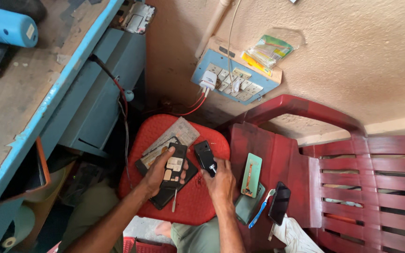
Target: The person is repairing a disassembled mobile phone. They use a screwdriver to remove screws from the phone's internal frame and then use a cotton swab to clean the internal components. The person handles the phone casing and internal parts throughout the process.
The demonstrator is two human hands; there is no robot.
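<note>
A: What is held in the left hand (158, 174)?

B: An opened phone (174, 165) is gripped there, back cover off, so that its inner parts are seen. It is held over the red stool (198, 206), just above a dark phone (165, 194) and a flat card (174, 136) that are laid on the seat.

A: And the right hand (221, 180)?

B: It is closed around a small black part (205, 155), which is raised just beside the opened phone. The two are kept close, though whether they touch cannot be told.

A: What is set to the right?

B: A red chair (343, 178) is placed against the stool. On its seat a green board (251, 174) is laid, with a blue tool (261, 208) and a black phone (280, 202) near it.

A: What is seen higher up?

B: A blue switchboard (233, 77) is fixed to the wall, a white plug (207, 79) is pushed into it, and red wires (193, 105) are run down from it. A worn bench (19, 93) with a blue edge is seen at the left, and a blue cylinder (5, 28) is laid on it
</note>
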